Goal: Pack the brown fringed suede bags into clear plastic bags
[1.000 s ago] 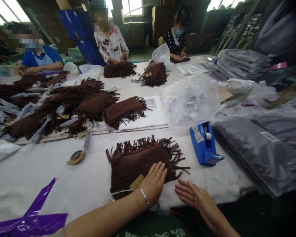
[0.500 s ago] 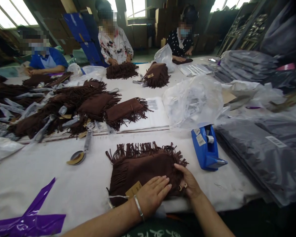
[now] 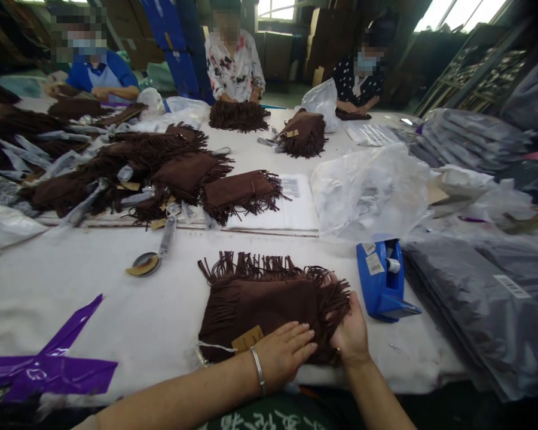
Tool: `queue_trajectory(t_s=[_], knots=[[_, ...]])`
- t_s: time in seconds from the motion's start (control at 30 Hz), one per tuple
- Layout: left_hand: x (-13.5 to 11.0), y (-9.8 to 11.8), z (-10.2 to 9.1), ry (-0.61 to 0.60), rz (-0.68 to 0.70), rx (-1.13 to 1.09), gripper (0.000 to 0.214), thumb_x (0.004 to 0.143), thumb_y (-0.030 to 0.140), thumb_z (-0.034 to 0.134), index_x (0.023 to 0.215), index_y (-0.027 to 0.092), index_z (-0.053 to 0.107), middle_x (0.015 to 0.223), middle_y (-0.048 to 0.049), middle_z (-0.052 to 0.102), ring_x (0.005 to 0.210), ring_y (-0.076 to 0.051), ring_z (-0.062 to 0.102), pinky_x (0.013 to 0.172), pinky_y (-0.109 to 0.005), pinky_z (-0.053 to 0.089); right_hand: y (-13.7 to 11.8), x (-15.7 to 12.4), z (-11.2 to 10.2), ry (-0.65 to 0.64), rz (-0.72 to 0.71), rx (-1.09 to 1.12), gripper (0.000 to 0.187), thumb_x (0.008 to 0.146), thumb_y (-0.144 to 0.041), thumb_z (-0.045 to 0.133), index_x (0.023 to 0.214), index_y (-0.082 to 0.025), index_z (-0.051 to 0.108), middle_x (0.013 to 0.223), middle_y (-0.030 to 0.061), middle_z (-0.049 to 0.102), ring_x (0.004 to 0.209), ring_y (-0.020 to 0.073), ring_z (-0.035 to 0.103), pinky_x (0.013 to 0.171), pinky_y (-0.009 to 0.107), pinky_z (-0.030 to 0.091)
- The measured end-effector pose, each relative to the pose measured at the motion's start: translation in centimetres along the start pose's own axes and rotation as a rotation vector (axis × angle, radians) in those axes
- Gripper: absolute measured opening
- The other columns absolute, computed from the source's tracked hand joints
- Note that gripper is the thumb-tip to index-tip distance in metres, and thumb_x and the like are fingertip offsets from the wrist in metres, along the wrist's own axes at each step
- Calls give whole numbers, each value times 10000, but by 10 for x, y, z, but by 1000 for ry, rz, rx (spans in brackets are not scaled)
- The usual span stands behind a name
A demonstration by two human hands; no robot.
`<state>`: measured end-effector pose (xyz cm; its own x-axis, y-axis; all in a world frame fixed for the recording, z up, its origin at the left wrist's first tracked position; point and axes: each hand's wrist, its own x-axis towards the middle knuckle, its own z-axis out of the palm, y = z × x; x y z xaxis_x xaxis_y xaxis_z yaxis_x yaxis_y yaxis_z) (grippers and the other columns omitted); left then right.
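Brown pouch (image 3: 273, 304) lies under the left hand (image 3: 283, 356), fingers outstretched; the right hand (image 3: 354, 337), fingers curled, holds its fringed end (image 3: 334, 301)

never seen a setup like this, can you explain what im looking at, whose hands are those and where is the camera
There is no machine here, just a person's two bare hands. The camera is worn on that person's head, looking forward and down, so the forearms enter from the bottom.

The left hand, with a silver bangle at the wrist, lies flat on a brown fringed bag. The right hand holds the bag's fringed right end.

Also on the white-covered table are a blue tape dispenser, grey goods in clear plastic and more brown fringed bags.

Across the table are three other people, wearing a blue shirt, a floral shirt and a polka-dot top.
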<state>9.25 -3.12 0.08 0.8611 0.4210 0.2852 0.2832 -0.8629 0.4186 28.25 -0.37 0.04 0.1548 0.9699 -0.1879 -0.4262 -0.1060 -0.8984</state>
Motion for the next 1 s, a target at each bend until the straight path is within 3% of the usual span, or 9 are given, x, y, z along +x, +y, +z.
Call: queue_trajectory(t_s=[0.17,0.27,0.4,0.47,0.53,0.6,0.73,0.87,1.0], knots=[[-4,16,-54,267,-74,-269,304,843,152,480,1132,190,566,1053,-69,673,953,-151,612,882,-316,466,16,-1,32,-322,-297,-856,577,851,-501,529,1354,-240,422,1456,34,330,1368,242,195,1143,470,87],[-33,-1,-91,477,-427,-327,260,867,172,482,1095,206,602,931,-63,679,879,-161,615,837,-324,477,21,-8,45,-470,-450,-1262,599,903,-425,470,1427,-216,269,1499,61,215,1383,249,125,1129,515,128],[-97,-48,-114,729,-1099,-616,304,849,410,537,1009,163,614,981,-89,674,950,-214,629,886,-362,496,5,-35,31,-764,-431,-1075,449,942,-355,397,1381,-266,371,1464,33,317,1360,239,222,1122,488,201],[-125,-66,-118,774,-1301,-924,423,800,489,583,1000,116,596,983,-131,678,957,-242,640,895,-386,505,-7,-42,6,-556,-284,-814,390,944,-378,389,1304,-260,481,1391,42,439,1313,242,334,1116,468,236],[-140,-79,-119,736,-1386,-1209,487,777,504,614,1029,88,580,1014,-165,672,964,-245,645,910,-382,501,-18,-33,-24,-154,-22,-515,419,953,-436,337,1258,-216,521,1294,84,540,1235,244,450,1097,457,289],[-141,-91,-121,626,-1414,-1382,516,771,517,619,1055,88,578,1039,-167,668,943,-229,655,905,-361,501,-26,-9,-47,-38,316,-263,488,937,-498,336,1225,-160,538,1242,132,574,1180,260,506,1064,447,349],[-113,-126,-121,279,-1346,-1628,559,774,585,576,1051,99,596,1027,-142,680,933,-227,655,872,-360,503,-36,50,-42,-262,822,-59,507,907,-517,419,1161,-108,575,1201,171,594,1137,267,542,1028,426,391],[-77,-164,-115,-10,-1136,-1874,537,782,568,575,1043,100,616,1089,-122,666,1053,-230,606,962,-346,441,-34,88,10,-488,988,-17,485,926,-499,404,1089,-92,612,1125,152,640,1108,249,565,1023,405,384],[-45,-192,-101,-218,-1064,-1909,580,774,621,535,987,92,638,991,-120,697,984,-239,635,962,-365,439,-23,115,47,-621,1061,19,514,928,-510,380,1094,-86,619,1104,140,652,1102,246,570,1040,402,359]])
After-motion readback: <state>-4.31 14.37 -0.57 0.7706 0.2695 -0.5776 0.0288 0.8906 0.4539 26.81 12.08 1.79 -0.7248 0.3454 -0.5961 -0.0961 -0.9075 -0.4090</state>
